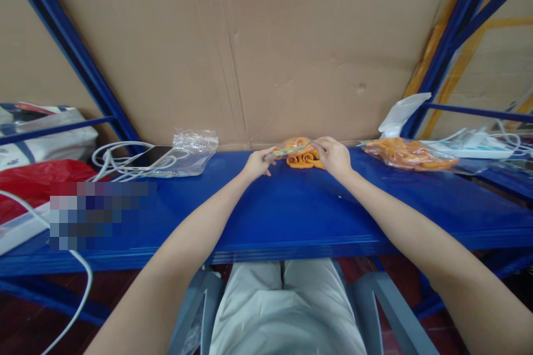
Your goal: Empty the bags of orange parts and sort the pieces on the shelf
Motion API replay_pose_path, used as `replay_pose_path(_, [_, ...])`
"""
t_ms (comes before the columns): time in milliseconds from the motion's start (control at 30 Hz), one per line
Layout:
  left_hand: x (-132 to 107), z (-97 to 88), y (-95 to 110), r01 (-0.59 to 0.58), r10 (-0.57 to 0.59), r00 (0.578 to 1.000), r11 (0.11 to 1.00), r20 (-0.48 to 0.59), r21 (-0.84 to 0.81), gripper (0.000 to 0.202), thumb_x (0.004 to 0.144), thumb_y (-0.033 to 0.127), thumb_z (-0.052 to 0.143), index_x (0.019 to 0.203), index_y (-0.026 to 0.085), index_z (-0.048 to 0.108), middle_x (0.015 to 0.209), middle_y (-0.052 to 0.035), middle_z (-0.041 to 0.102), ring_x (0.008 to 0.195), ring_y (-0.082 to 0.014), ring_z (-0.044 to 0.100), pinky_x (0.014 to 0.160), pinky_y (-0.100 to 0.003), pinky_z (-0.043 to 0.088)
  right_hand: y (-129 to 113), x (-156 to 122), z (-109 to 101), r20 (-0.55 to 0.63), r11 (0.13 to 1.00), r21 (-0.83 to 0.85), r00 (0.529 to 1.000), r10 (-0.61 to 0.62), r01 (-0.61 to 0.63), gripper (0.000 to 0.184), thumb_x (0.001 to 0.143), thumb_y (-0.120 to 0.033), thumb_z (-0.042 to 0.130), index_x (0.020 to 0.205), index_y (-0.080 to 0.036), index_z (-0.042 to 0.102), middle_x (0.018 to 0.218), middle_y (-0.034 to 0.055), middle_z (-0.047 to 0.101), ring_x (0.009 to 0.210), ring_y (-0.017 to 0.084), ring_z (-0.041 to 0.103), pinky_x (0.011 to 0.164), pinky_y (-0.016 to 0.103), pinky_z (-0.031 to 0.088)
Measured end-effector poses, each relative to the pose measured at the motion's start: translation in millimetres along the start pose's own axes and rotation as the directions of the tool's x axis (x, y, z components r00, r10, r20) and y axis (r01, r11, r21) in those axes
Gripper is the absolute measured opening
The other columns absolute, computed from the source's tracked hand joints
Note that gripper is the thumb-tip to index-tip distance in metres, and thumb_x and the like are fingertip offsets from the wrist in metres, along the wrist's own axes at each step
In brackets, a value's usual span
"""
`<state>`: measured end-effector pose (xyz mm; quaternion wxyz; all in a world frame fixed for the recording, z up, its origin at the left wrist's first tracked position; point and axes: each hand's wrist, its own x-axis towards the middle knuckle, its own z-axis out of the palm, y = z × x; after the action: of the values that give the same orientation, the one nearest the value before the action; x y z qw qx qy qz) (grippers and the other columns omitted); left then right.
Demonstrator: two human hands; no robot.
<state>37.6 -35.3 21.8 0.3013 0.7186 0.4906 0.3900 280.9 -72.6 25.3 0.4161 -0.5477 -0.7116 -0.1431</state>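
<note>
My left hand pinches the left end of a see-through plastic bag with a colourful printed strip. At the bag's right end, my right hand is closed on its edge. Orange curled pieces show behind and below the bag, near the back of the blue table. Whether some of them lie inside the bag, I cannot tell; their exact kind is also too blurred to make out.
A see-through bag of orange pieces lies at right, beside a white power strip. At left are an empty-looking plastic bag, white cables and a red bag. A cardboard sheet stands behind the table, between blue posts.
</note>
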Motion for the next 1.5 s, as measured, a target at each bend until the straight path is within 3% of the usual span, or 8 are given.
replay_pose_path(233, [2, 8.9, 11, -0.139, 0.114, 0.98, 0.979, -0.164, -0.148, 0.028, 0.099, 0.021, 0.048, 0.099, 0.011, 0.074, 0.051, 0.0016, 0.063, 0.032, -0.0069, 0.048, 0.037, -0.016, 0.037, -14, 5, -18, 0.172, 0.959, -0.222, 0.961, 0.216, -0.176, 0.037, 0.1, -0.035, 0.049, 0.118, -0.023, 0.079, 0.097, 0.0134, 0.079, 0.092, 0.029, 0.074, 0.075, 0.034, 0.052])
replay_pose_path(433, [-1, 10.9, 14, -0.314, 0.257, 0.906, 0.941, -0.338, -0.125, 0.023, 0.093, 0.012, 0.047, 0.077, 0.018, 0.062, 0.057, 0.0022, 0.066, 0.052, -0.0112, 0.064, 0.054, -0.018, 0.049, -16, 6, -18, 0.266, 0.985, -0.146, 0.955, 0.132, -0.095, 0.036, 0.1, -0.028, 0.047, 0.11, -0.021, 0.081, 0.086, 0.0103, 0.08, 0.089, 0.026, 0.075, 0.073, 0.028, 0.049])
replay_pose_path(733, [5, 13.1, 2, -0.272, 0.244, 0.941, 0.957, -0.234, -0.096, 0.017, 0.086, 0.007, 0.051, 0.082, 0.016, 0.064, 0.07, -0.0003, 0.071, 0.061, -0.0118, 0.067, 0.06, -0.02, 0.053, -16, 3, -6, 0.313, 0.965, -0.021, 0.915, 0.254, -0.261, 0.032, 0.098, -0.02, 0.049, 0.08, -0.018, 0.076, 0.062, 0.0045, 0.073, 0.065, 0.017, 0.072, 0.064, 0.023, 0.051])
replay_pose_path(833, [6, 11.4, 1, -0.197, 0.179, 0.969, 0.976, -0.168, -0.095, 0.021, 0.084, 0.009, 0.058, 0.1, 0.014, 0.071, 0.082, -0.0025, 0.076, 0.051, -0.0084, 0.063, 0.052, -0.018, 0.051, -11, 3, 4, 0.345, 0.865, 0.264, 0.879, 0.329, -0.427, 0.028, 0.095, -0.021, 0.056, 0.07, -0.017, 0.068, 0.051, 0.0013, 0.066, 0.043, 0.012, 0.06, 0.047, 0.019, 0.045])
replay_pose_path(933, [4, 5.8, 1, -0.116, 0.117, 0.985, 0.993, -0.126, 0.011, 0.022, 0.086, 0.014, 0.061, 0.102, 0.013, 0.076, 0.079, -0.0035, 0.076, 0.046, -0.0079, 0.06, 0.047, -0.018, 0.049, -7, 4, 10, 0.379, 0.621, 0.554, 0.832, 0.405, -0.555, 0.025, 0.09, -0.031, 0.068, 0.069, -0.018, 0.065, 0.05, 0.0012, 0.065, 0.037, 0.01, 0.054, 0.041, 0.02, 0.044])
replay_pose_path(1067, [3, 1.0, 6, -0.123, 0.129, 0.974, 0.991, -0.184, 0.044, 0.017, 0.088, 0.016, 0.059, 0.082, 0.014, 0.075, 0.064, -0.0027, 0.072, 0.042, -0.0095, 0.058, 0.047, -0.02, 0.048, -5, 6, 7, 0.37, 0.391, 0.776, 0.859, 0.353, -0.495, 0.028, 0.081, -0.044, 0.079, 0.081, -0.019, 0.066, 0.077, 0.0065, 0.077, 0.057, 0.014, 0.069, 0.054, 0.024, 0.056])
replay_pose_path(1333, [6, 6.5, 13, -0.306, 0.256, 0.935, 0.933, -0.246, -0.19, 0.009, 0.077, 0.017, 0.07, 0.072, 0.016, 0.062, 0.08, -0.0037, 0.076, 0.082, -0.0166, 0.072, 0.075, -0.026, 0.057, -9, 9, 0, 0.308, 0.345, 0.843, 0.896, 0.321, -0.413, 0.024, 0.093, -0.044, 0.065, 0.085, -0.023, 0.058, 0.104, 0.0067, 0.079, 0.107, 0.021, 0.074, 0.09, 0.038, 0.061])
replay_pose_path(1500, [6, 3.5, 12, -0.212, 0.168, 0.964, 0.953, -0.204, -0.217, 0.012, 0.079, 0.009, 0.066, 0.09, 0.014, 0.064, 0.073, -0.0002, 0.071, 0.059, -0.0102, 0.066, 0.06, -0.021, 0.054, -15, 6, -3, 0.384, 0.311, 0.838, 0.89, 0.247, -0.448, 0.013, 0.096, -0.035, 0.061, 0.091, -0.023, 0.061, 0.119, 0.0092, 0.076, 0.111, 0.021, 0.072, 0.092, 0.04, 0.06])
